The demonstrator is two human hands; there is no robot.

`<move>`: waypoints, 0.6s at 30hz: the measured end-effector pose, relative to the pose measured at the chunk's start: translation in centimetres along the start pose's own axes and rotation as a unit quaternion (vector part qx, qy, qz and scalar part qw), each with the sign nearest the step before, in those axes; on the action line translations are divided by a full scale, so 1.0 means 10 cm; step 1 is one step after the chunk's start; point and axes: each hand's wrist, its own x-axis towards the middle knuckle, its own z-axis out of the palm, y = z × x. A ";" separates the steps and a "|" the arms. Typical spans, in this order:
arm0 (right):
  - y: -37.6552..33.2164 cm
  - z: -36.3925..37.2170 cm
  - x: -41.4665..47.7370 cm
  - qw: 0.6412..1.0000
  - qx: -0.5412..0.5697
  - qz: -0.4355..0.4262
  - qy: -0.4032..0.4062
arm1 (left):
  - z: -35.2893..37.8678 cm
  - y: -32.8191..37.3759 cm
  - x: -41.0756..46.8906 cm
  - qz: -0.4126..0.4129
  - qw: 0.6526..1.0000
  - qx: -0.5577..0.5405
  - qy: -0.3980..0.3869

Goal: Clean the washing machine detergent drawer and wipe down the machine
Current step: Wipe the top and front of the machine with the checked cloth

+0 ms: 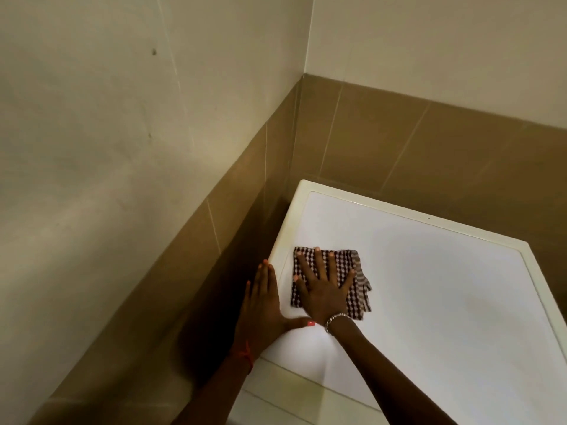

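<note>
Head view: right hand [322,289] spread flat presses a folded brown-and-white checked cloth [345,259] onto the white washing-machine top [429,286] for wiping, while the straight-fingered left hand [260,305] steadies its side edge.

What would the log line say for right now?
step: machine top wipe | right hand: flat on checked cloth | left hand: resting on left edge

dim, warm light; soft blur.
</note>
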 end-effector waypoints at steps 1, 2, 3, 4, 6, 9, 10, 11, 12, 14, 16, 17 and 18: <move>-0.05 0.03 0.01 1.000 -0.015 -0.017 -0.006 | 0.02 -0.01 0.02 0.007 1.000 0.003 0.011; -0.09 0.06 0.04 0.999 -0.028 -0.032 -0.023 | 0.04 -0.02 0.04 0.014 1.000 0.005 0.010; -0.12 0.07 0.08 0.997 -0.045 -0.056 -0.036 | 0.03 -0.02 0.05 0.015 1.000 0.001 0.020; -0.14 0.04 0.13 0.994 -0.053 -0.083 -0.054 | 0.03 -0.02 0.05 0.015 1.000 -0.003 0.025; -0.18 -0.05 0.32 0.987 -0.043 -0.144 -0.061 | 0.03 -0.01 0.03 0.008 1.000 -0.009 0.015; -0.10 -0.08 0.60 0.991 -0.003 -0.132 -0.027 | 0.05 -0.01 0.02 0.004 1.000 0.005 0.027; -0.06 -0.09 0.68 0.993 -0.001 -0.113 -0.026 | 0.06 -0.01 0.03 -0.005 1.000 0.020 0.015; -0.01 -0.10 0.76 0.995 0.003 -0.095 -0.029 | 0.05 0.00 0.04 -0.009 0.999 0.029 0.010; 0.03 -0.10 0.79 0.996 0.007 -0.081 -0.029 | 0.06 -0.01 0.05 -0.006 0.999 0.035 0.010; 0.13 -0.10 0.78 0.999 0.019 -0.043 -0.014 | 0.05 -0.01 0.05 -0.001 0.999 0.028 0.024; 0.23 -0.08 0.64 1.000 0.026 0.003 0.008 | 0.04 0.00 0.03 0.001 1.000 0.011 0.012; 0.25 -0.07 0.55 0.999 0.030 0.015 0.017 | 0.04 0.00 0.02 0.002 1.000 -0.001 0.012; 0.25 -0.06 0.44 0.999 0.034 0.016 0.023 | 0.03 0.01 0.02 0.004 1.000 -0.009 0.014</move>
